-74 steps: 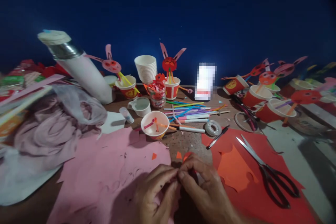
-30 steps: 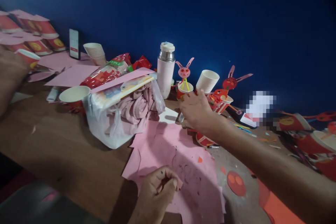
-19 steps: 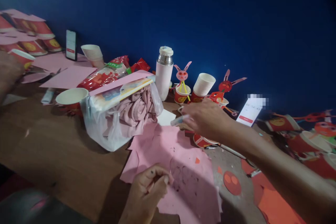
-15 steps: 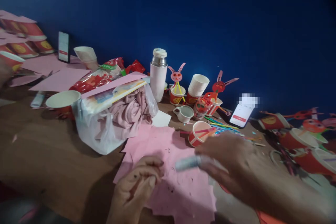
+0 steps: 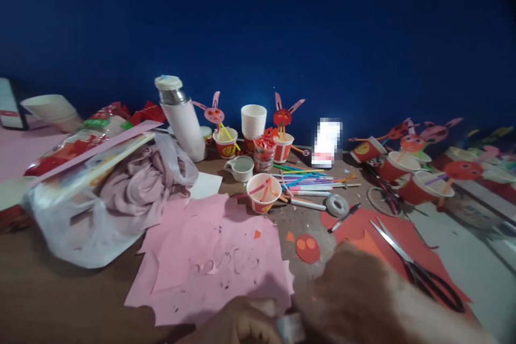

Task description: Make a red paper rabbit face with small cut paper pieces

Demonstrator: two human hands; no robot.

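Note:
At the bottom edge my left hand [image 5: 245, 325] is closed, its fingers curled; whatever it may hold is hidden. My right hand [image 5: 349, 285], smeared by motion, is bent down beside it. Between the two shows the pale end of a glue stick [image 5: 291, 328], in my right hand's fingers. Both hands are at the near edge of pink paper sheets [image 5: 181, 258] with cut edges and dark marks. Just beyond my right hand lies a red paper disc [image 5: 308, 249] with two orange ovals. Scissors [image 5: 403, 258] lie open on red paper [image 5: 358, 223] to the right.
A paper cup [image 5: 264, 193] with red strips stands beyond the pink sheets. Behind are a thermos [image 5: 181, 118], stacked cups [image 5: 253, 121], rabbit-faced cups [image 5: 226, 142], coloured sticks [image 5: 306, 178], a tape roll [image 5: 337, 205] and a phone [image 5: 325, 145]. A plastic bag [image 5: 80, 236] with cloth sits left.
The view has swung right, bringing the scissors, red paper and disc into sight. My hands have come together low at the bottom edge, the glue stick now between them.

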